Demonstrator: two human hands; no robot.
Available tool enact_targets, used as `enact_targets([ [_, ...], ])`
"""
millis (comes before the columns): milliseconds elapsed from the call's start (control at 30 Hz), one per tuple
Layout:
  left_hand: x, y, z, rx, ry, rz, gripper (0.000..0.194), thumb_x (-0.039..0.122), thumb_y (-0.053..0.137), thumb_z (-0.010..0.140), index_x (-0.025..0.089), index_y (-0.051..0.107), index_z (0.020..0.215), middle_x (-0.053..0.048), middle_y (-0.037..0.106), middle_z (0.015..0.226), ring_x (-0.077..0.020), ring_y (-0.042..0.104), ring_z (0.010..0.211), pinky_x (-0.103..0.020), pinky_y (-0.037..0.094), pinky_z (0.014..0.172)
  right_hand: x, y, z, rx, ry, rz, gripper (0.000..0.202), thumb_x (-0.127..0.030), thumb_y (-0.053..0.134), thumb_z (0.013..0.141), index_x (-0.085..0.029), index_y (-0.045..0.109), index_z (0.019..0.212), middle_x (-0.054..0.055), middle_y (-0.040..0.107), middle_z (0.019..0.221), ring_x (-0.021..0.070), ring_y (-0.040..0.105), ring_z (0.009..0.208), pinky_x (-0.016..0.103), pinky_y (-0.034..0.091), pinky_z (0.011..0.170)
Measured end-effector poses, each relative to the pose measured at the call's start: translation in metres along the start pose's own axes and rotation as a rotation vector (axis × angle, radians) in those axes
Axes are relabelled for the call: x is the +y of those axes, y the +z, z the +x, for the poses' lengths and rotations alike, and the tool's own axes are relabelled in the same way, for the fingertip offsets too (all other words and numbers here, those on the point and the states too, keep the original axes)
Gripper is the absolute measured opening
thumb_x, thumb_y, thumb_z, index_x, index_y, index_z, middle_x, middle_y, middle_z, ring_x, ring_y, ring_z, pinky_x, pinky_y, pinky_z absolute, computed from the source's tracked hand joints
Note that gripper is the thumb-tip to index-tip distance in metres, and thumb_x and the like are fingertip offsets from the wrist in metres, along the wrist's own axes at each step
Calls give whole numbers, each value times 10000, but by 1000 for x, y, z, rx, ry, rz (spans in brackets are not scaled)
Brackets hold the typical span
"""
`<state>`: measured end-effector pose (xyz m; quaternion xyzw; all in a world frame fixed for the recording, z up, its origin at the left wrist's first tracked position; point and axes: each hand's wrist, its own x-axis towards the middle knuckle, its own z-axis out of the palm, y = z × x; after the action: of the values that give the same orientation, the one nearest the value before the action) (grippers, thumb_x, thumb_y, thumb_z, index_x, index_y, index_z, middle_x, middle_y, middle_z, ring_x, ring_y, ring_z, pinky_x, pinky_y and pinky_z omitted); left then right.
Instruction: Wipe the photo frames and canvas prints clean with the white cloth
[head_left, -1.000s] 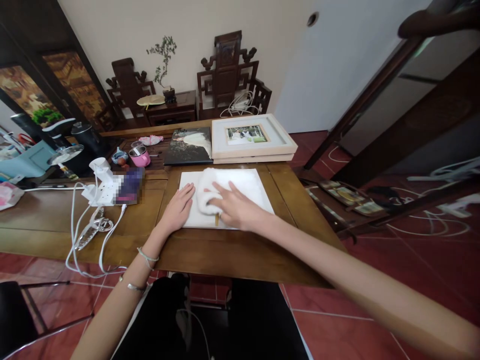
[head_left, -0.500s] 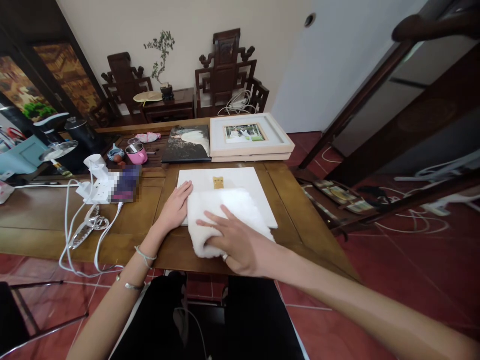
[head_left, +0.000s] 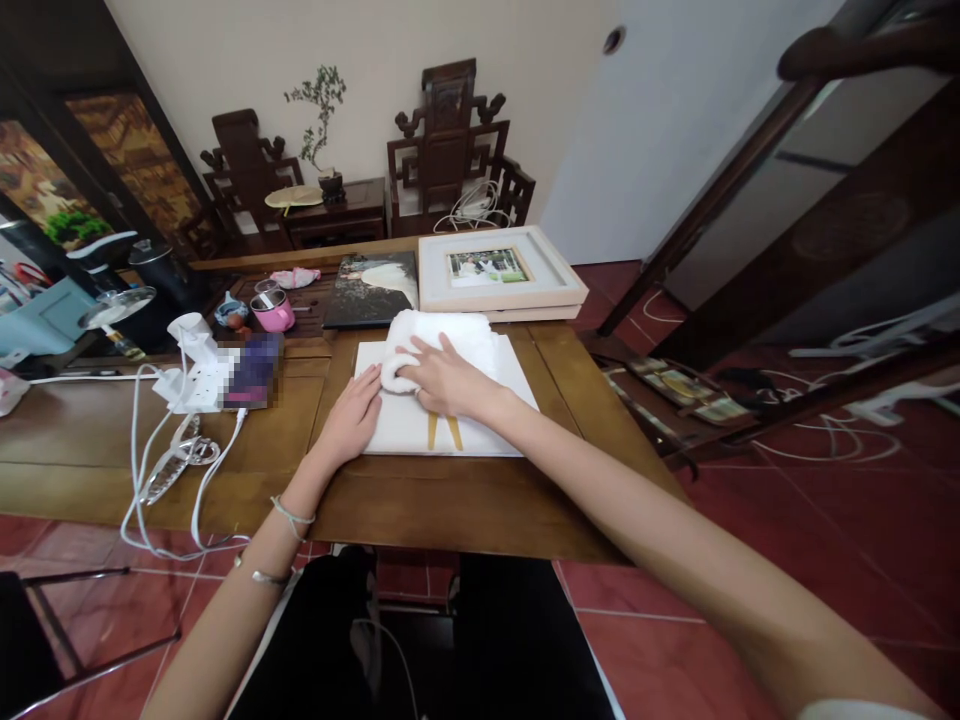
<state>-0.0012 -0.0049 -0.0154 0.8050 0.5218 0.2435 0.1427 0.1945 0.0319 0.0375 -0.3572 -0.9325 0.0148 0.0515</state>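
Note:
A white panel (head_left: 397,425) lies flat on the wooden table, with two gold strips (head_left: 448,432) showing on its lower part. Across the panel's far half is a folded, fluffy white towel (head_left: 450,327). My right hand (head_left: 442,378) presses down on this towel, its fingers spread over the top and a fold bunched under them. My left hand (head_left: 356,415) rests on the panel's left edge with fingers stretched out, the fingertips close to the towel. The towel hides the upper middle of the panel.
Behind the panel lie a framed photo (head_left: 551,268) and a dark picture panel (head_left: 352,295). To the left are a white power strip (head_left: 196,385) with cables, a clear hair claw (head_left: 176,465) and a pink cup (head_left: 274,312). The table (head_left: 450,510) ends close to my legs.
My right hand has pushed the towel away from me, from the panel's near edge to its far edge. The lower gold strips now show. My left hand has stayed almost still.

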Motion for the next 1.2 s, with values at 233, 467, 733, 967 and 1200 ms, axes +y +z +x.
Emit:
enact_targets([
  [233, -1, 2, 0, 15, -9, -26, 479, 210, 326, 935, 97, 452, 1383, -143, 413, 1484, -224, 321, 1412, -438, 214, 1182, -47, 3, -61, -56, -158, -23, 437, -89, 557, 755, -159, 644, 1178, 201, 384, 1481, 430, 244, 1384, 672, 169, 1078],
  [467, -5, 4, -1, 34, 12, -36, 472, 190, 330, 924, 120, 477, 1366, -129, 429, 1477, -215, 330, 1408, -441, 219, 1180, -62, -14, -87, -151, -225, 65, 379, -122, 595, 739, -174, 675, 1107, 180, 410, 1471, 399, 277, 1381, 631, 203, 1096],
  [733, 2, -2, -1, 143, -8, -218, 460, 301, 367, 940, 129, 516, 1339, -124, 454, 1458, -217, 376, 1385, -431, 244, 1171, -24, 1, -20, 5, 101, 21, 461, -84, 480, 797, -99, 588, 1244, 196, 416, 1464, 384, 273, 1386, 637, 212, 1081],
  [967, 10, -7, -3, 322, -81, -420, 538, 398, 304, 968, 76, 463, 1369, -145, 435, 1469, -198, 359, 1393, -387, 240, 1175, -60, 3, -38, -14, -236, 77, 418, -66, 491, 757, -151, 659, 1130, 142, 389, 1494, 356, 216, 1413, 626, 146, 1110],
  [1200, 9, -1, -2, 222, -101, -218, 492, 370, 282, 976, 123, 498, 1343, -117, 459, 1455, -207, 384, 1380, -413, 265, 1168, -47, -20, -83, -95, -205, 217, 396, -83, 505, 693, -238, 677, 1015, 83, 569, 1354, 245, 379, 1355, 503, 255, 1118],
])
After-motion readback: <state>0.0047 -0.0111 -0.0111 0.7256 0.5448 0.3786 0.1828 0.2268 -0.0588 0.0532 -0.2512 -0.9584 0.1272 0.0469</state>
